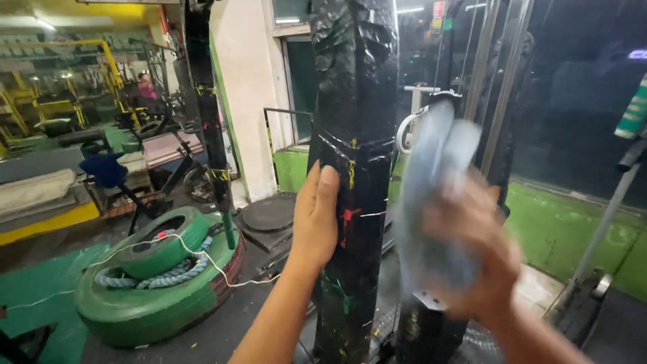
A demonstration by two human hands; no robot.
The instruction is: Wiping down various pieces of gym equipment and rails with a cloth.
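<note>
Here the person's left hand (315, 216) lies flat against the left face of a tall black post (354, 135), fingers straight and together, palm pressed to the wrapped surface without closing around anything. The post stands upright at the centre of the view, covered in wrinkled black plastic flecked with yellow, red and green paint marks. At about three o'clock from that hand, the right hand (475, 256) is clenched on a pale blue-grey cloth (435, 195); both hand and cloth are blurred, so the exact finger positions cannot be told. The cloth rises above the fist and sits just beside the right edge of the post, though whether it touches the post cannot be told. Down at eight o'clock from the left hand, a stack of green tyres (151, 283) lies on the floor, with a thick coiled rope (158, 275) resting between the upper and lower tyre and a thin white cord trailing across them. A second dark upright pole (209, 114) with yellow bands stands at ten o'clock, behind the tyres. At nine o'clock, further back, a blue seat (104, 168) and gym benches fill the room. A low green wall (566, 229) runs at three o'clock, beyond the right hand.
</note>
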